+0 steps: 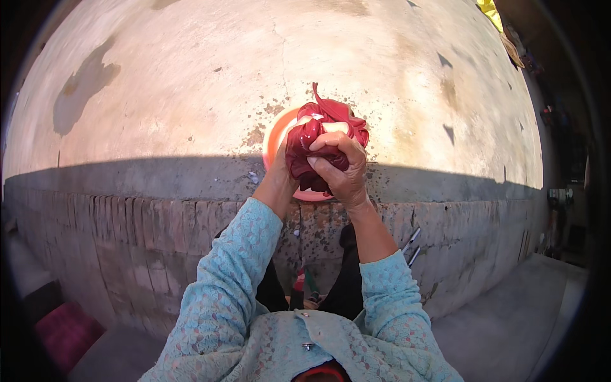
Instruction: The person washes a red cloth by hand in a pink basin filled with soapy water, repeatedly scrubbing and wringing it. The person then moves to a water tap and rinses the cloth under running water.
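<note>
Both my hands grip a bunched, wet, dark red cloth [328, 109] over an orange-pink basin [273, 143]. My right hand [344, 169] is closed on its right side, fingers curled into the folds. On the other side my left hand [283, 169] is pressed against the bundle, its fingers mostly hidden behind the fabric. A thin strip of the cloth sticks up at the far end. Most of the basin's inside is covered by the cloth and hands; a pale patch shows near the left rim.
The basin stands on a concrete floor [191, 83], close to its brick edge [159, 219], with wet spots around it. A dark damp stain [83, 86] lies far left. Two thin metallic rods [412, 245] are right of my legs. Something yellow [490, 13] shows at the far right.
</note>
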`<state>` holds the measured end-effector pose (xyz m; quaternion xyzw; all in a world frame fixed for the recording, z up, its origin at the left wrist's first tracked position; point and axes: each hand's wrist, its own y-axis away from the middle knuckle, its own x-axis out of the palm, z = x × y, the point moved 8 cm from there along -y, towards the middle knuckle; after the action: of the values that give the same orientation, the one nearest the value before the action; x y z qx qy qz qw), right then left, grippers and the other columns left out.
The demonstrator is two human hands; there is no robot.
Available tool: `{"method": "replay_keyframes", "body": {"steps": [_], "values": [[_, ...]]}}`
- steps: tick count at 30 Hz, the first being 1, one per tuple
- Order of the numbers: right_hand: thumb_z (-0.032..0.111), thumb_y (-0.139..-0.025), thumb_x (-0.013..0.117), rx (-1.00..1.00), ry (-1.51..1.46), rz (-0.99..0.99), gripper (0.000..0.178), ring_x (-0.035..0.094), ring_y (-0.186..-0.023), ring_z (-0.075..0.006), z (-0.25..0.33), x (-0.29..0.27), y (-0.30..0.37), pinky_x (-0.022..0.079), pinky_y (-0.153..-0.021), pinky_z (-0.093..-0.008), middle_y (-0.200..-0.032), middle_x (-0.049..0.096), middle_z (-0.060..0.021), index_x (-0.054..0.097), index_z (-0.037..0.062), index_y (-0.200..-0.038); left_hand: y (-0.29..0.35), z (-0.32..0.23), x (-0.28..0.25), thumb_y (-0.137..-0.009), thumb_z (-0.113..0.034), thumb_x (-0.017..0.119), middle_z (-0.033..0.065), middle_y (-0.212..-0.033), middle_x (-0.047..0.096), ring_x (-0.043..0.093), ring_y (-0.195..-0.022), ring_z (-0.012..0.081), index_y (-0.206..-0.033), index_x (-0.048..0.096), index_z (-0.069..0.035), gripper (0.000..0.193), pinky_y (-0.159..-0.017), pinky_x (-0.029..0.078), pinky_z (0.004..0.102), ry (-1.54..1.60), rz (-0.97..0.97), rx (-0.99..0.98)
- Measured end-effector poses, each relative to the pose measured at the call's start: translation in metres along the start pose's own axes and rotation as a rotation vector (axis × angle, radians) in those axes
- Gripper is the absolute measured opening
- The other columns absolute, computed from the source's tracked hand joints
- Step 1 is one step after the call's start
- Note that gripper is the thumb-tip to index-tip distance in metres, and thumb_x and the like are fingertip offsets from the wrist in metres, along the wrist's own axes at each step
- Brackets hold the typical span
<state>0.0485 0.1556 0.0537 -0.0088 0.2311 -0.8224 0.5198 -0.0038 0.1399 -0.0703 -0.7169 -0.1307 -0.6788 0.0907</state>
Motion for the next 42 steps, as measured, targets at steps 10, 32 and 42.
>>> {"method": "replay_keyframes", "body": {"steps": [10, 32, 42], "values": [[0.029, -0.095, 0.038, 0.547, -0.264, -0.557, 0.035, 0.058, -0.074, -0.0196, -0.126, -0.094, 0.014, 0.048, -0.066, -0.0304, -0.091, 0.060, -0.0126, 0.055, -0.0015, -0.095, 0.020, -0.018, 0.000, -0.078, -0.002, 0.056, 0.0097, -0.082, 0.062, 0.064, -0.071, 0.0181, -0.088, 0.058, 0.002, 0.011, -0.066, 0.056, 0.0313, -0.411, -0.365, 0.267], [0.042, -0.086, 0.050, 0.987, -0.329, -0.260, 0.034, 0.057, -0.085, -0.0157, -0.124, -0.041, 0.096, 0.047, -0.066, -0.0311, -0.090, 0.058, -0.0030, 0.058, 0.0106, -0.097, 0.033, 0.020, 0.025, -0.063, -0.003, 0.064, 0.0078, -0.089, 0.060, 0.058, -0.078, 0.0156, -0.103, 0.052, -0.003, 0.042, -0.072, 0.048, 0.0293, -1.152, -0.683, 0.530], [0.023, -0.074, 0.055, 0.073, 1.461, 0.023, 0.009, 0.055, -0.077, -0.0185, -0.083, 0.014, 0.016, 0.042, -0.065, -0.0371, -0.077, 0.055, -0.0027, 0.056, 0.0156, -0.079, 0.044, -0.066, 0.027, -0.069, 0.000, 0.061, 0.0019, -0.083, 0.058, 0.053, -0.070, 0.0099, -0.094, 0.055, -0.001, 0.026, -0.064, 0.047, 0.0242, -0.911, -0.673, 0.905]]}}
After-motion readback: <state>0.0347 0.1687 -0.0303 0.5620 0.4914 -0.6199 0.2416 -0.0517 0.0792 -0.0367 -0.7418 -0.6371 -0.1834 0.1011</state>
